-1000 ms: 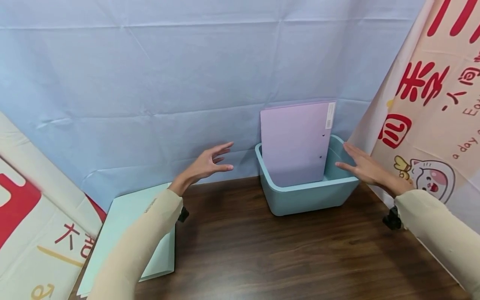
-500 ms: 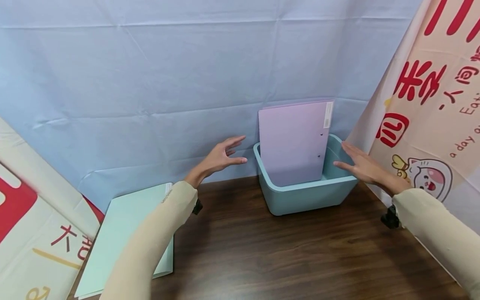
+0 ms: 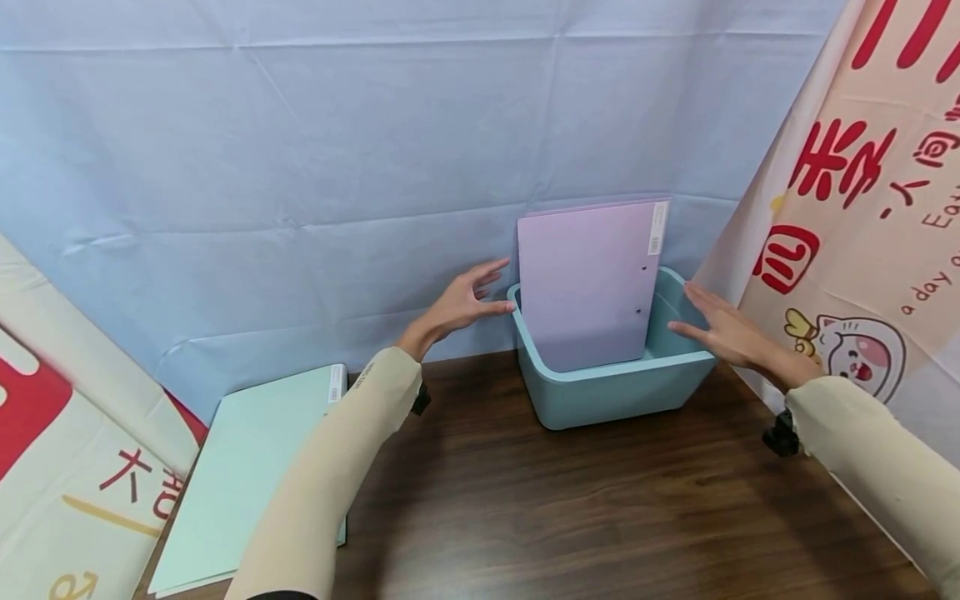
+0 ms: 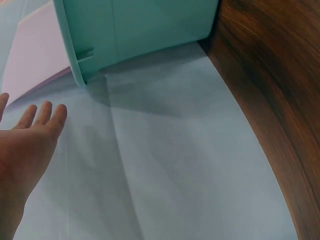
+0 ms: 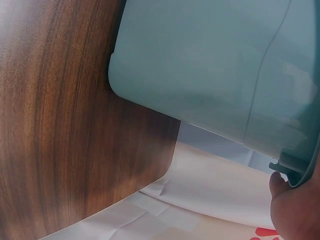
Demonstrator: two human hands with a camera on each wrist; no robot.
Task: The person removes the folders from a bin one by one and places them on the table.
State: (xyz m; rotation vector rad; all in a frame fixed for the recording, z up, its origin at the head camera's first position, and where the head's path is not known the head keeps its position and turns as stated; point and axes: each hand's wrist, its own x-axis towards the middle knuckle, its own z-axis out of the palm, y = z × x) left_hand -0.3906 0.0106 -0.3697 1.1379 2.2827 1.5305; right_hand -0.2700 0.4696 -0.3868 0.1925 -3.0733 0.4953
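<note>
A blue-green plastic bin (image 3: 618, 396) stands on the table against the cloth backdrop. Upright inside it, leaning back, is a light purple file folder (image 3: 585, 287) with a white label and two small rivets; a purple edge shows behind it. My left hand (image 3: 465, 300), fingers spread, is at the bin's left rim, thumb tip close to it; whether they touch cannot be told. In the left wrist view that hand (image 4: 30, 145) has its palm showing below the bin. At the right rim is my right hand (image 3: 731, 333), fingers extended, thumb over the bin's interior. A fingertip (image 5: 277, 184) shows under the rim's lip.
Mint green folders (image 3: 262, 458) lie flat at the table's left, partly covered by my left sleeve. A blue cloth (image 3: 337, 150) hangs behind, and a printed cloth (image 3: 870, 275) hangs close on the right. Brown wooden tabletop (image 3: 570, 500) extends in front of the bin.
My left hand has moved right and slightly up, from beside the mint folders to the bin's left rim. The right hand, bin and purple folder have stayed in place.
</note>
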